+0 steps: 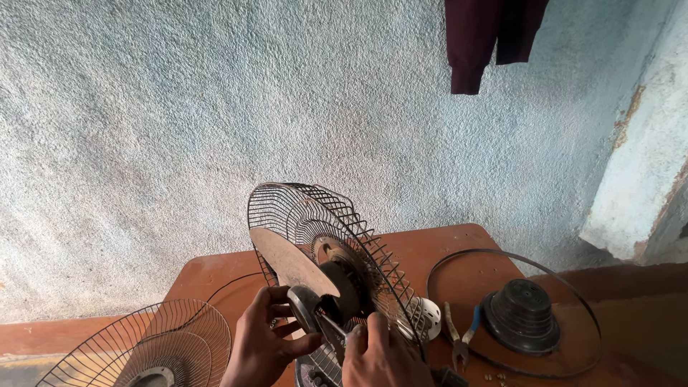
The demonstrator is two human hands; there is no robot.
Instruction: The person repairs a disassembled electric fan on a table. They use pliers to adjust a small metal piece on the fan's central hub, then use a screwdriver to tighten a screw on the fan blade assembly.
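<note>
Dismantled fan on a reddish-brown wooden worktop point(430, 247) set against a rough pale-blue wall point(179, 129). Left hand point(261, 344) grips the fan's dark round hub point(304, 307) before the black wire rear guard point(330, 244). Right hand point(380, 358) holds a thin metal tool point(331, 326) to the hub. Detached front wire guard point(154, 347) at the left edge; blue-handled pliers point(459, 337), black ribbed plastic cap point(522, 315) and thin metal ring point(559, 276) near the right edge.

Two bare hands, left hand point(264, 342) and right hand point(380, 358); no gloves, rings or sleeves in view
</note>
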